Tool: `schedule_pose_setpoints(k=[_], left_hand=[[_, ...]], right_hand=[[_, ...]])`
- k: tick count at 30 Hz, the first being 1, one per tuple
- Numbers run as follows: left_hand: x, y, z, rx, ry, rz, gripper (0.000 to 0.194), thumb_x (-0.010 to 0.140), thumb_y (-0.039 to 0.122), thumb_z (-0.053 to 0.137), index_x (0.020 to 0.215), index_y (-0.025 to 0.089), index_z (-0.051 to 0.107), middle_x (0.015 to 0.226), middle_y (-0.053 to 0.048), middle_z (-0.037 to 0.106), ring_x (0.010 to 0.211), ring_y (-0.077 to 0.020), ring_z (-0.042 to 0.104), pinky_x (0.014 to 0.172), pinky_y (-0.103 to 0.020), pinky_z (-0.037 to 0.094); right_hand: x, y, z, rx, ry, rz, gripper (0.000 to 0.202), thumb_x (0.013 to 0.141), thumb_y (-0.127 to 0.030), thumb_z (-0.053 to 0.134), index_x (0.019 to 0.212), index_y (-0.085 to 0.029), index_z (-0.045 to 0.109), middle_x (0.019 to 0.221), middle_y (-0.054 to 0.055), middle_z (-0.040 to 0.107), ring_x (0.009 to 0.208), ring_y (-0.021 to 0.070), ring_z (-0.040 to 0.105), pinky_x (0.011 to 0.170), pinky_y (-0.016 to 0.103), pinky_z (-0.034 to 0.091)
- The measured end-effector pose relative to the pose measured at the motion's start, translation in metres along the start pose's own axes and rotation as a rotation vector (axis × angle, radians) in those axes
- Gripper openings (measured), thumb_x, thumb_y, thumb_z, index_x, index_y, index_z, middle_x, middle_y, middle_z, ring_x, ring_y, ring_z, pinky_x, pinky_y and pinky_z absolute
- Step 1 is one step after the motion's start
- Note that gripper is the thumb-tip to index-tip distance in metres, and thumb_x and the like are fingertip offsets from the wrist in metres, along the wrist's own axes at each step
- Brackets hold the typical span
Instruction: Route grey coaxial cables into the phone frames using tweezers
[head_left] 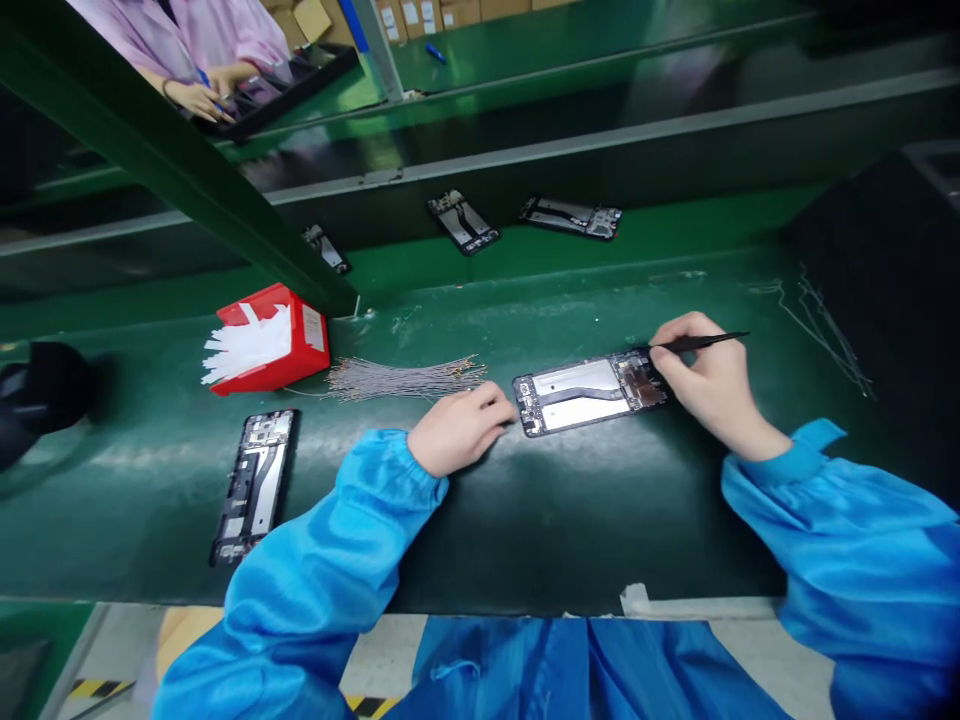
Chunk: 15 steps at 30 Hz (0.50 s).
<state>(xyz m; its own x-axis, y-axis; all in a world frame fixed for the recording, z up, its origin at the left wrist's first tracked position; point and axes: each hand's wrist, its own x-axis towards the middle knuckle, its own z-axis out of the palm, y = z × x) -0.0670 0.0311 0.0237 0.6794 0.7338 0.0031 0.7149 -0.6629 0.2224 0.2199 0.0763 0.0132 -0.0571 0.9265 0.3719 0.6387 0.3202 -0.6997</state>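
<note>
An opened phone (577, 395) lies flat on the green bench before me, its inner boards and pale metal plate showing. My right hand (709, 385) grips black tweezers (697, 342) at the phone's right end; their tips are hidden by my fingers. At the left end, my left hand (461, 425) has its fingers curled together close to the phone's edge. Whatever those fingers hold, if anything, is too small to make out. Just behind my left hand is a bundle of thin grey cables (405, 380).
Left of the cables stands a red box (307, 340) of white strips. Another opened phone (259, 485) lies near my left sleeve. Further opened phones (463, 222) rest along the back ledge. Loose wires (832, 330) lie at right. A green post (187, 170) rises at left; a co-worker (202, 95) works beyond.
</note>
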Motion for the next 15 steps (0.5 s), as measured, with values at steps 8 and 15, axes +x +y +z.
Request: schedule_pose_setpoints(k=[8, 15], left_hand=[[0.009, 0.027, -0.001, 0.095, 0.039, 0.226, 0.027, 0.089, 0.020, 0.034, 0.074, 0.019, 0.057, 0.077, -0.002, 0.052, 0.068, -0.0126, 0.047, 0.062, -0.025, 0.036], [0.026, 0.044, 0.009, 0.116, 0.057, 0.240, 0.020, 0.086, 0.019, 0.039, 0.075, 0.017, 0.055, 0.078, -0.003, 0.054, 0.072, -0.0155, 0.046, 0.066, -0.028, 0.035]], right_hand=[[-0.026, 0.004, -0.017, -0.025, -0.231, -0.068, 0.008, 0.075, -0.016, 0.051, 0.069, -0.021, 0.051, 0.070, 0.002, 0.056, 0.063, 0.0159, 0.053, 0.060, 0.031, 0.043], [-0.044, -0.015, -0.019, 0.266, -0.346, -0.096, 0.007, 0.081, -0.023, 0.054, 0.083, -0.022, 0.060, 0.088, 0.005, 0.059, 0.083, 0.0177, 0.057, 0.075, 0.034, 0.046]])
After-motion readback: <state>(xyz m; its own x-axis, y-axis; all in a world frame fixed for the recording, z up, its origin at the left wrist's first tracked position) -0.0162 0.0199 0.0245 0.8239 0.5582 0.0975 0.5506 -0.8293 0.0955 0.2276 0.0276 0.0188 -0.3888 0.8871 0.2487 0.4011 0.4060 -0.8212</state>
